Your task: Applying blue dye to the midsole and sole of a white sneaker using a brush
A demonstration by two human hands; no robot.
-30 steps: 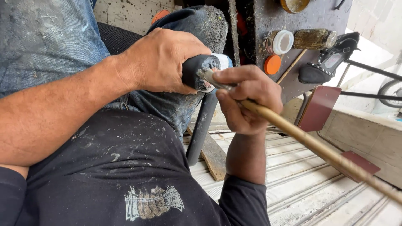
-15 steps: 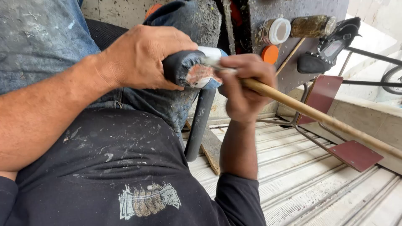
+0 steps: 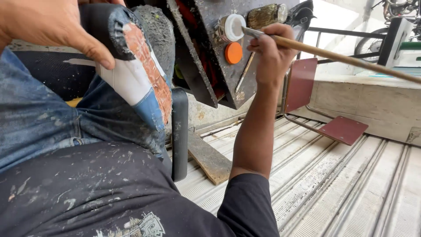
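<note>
My left hand (image 3: 52, 26) grips a shoe (image 3: 131, 74) at the upper left, sole turned up; the sole shows a reddish-brown worn patch, with white and blue on the side. My right hand (image 3: 272, 52) is stretched out to the upper middle and holds a long wooden-handled brush (image 3: 342, 57), its flat tip next to a white-lidded jar (image 3: 230, 27). An orange lid (image 3: 233, 52) and a glass jar (image 3: 265, 15) sit on the same dark tilted board (image 3: 210, 66).
My lap in a dark paint-flecked shirt and blue jeans fills the lower left. A black post (image 3: 180, 131) and a wooden plank (image 3: 209, 158) lie on the ribbed metal floor (image 3: 342, 188). A dark red metal stool (image 3: 324, 105) stands at right.
My right hand has moved the brush away from the shoe, up and right to the white-lidded jar. My left hand has lifted the shoe and turned its sole into view.
</note>
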